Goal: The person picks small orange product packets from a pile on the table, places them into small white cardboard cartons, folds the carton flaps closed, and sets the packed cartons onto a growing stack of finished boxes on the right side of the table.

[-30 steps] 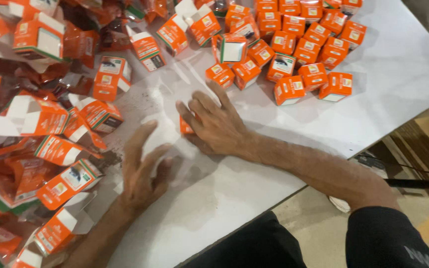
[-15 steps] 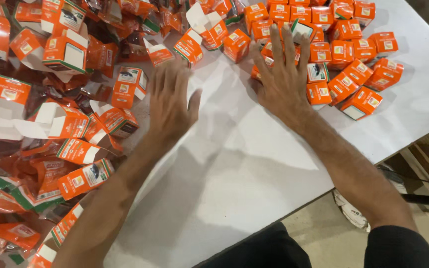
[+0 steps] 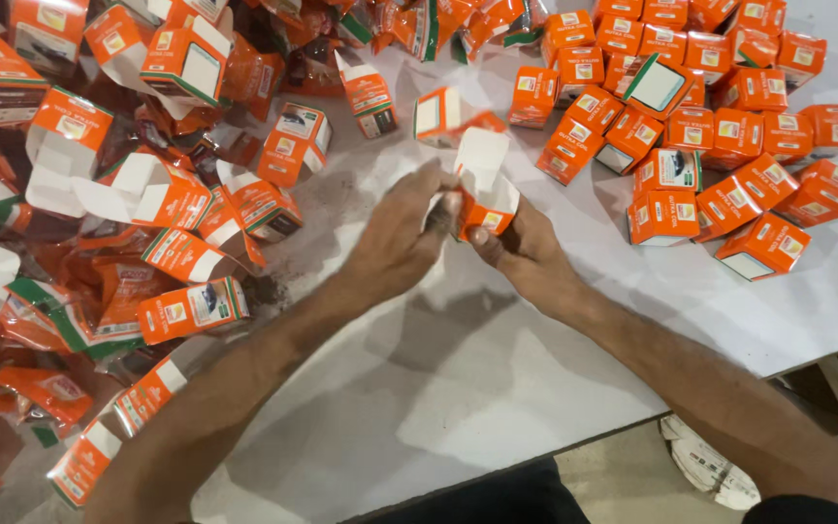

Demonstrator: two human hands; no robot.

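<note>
White worktable (image 3: pixel 497 388), tan floor (image 3: pixel 623 475) beyond its edge

Two hands: left hand (image 3: pixel 395 238), right hand (image 3: pixel 526 257). One open box (image 3: pixel 485 199) is between them. About twenty-five closed boxes (image 3: pixel 720 116) lie right; open boxes (image 3: pixel 147 194) left are too many to count.

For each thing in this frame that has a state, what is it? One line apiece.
left hand: gripping the held carton's left side
right hand: holding the carton from below
held carton: orange, top flap open, lifted off the table
closed cartons: shut, grouped at upper right
open cartons: flaps open, piled at left
table: white, dusty smudges
</note>
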